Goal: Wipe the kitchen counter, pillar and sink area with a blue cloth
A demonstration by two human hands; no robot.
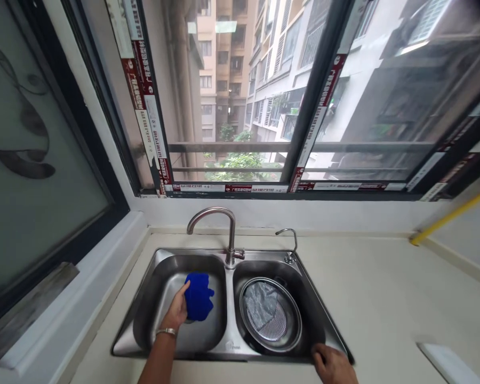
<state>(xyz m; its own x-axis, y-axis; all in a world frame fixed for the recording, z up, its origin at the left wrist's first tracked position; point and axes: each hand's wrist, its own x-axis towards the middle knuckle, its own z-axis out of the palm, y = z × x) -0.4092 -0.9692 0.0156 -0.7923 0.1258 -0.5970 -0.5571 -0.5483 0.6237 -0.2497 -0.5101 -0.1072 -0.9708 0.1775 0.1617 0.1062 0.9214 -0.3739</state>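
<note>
My left hand [178,308] grips a bright blue cloth [199,297] by its left edge, thumb on top, over the left basin [164,288] of a steel double sink. The cloth hangs spread out with a ragged right side. At the front right corner of the sink, my right hand [333,364] is closed with its fingers curled by the rim; its palm is hidden, so I cannot tell whether anything is in it. In the right basin [308,314] sits a round metal pan [292,320] with a ridged bottom. A grey cloth [260,303] lies in that pan.
A curved main faucet [232,229] stands behind the divider, its spout over the left basin. A thin small tap [294,240] rises at the back right. Pale countertop [384,298] surrounds the sink; a white flat object [448,364] lies at right. Windows stand behind.
</note>
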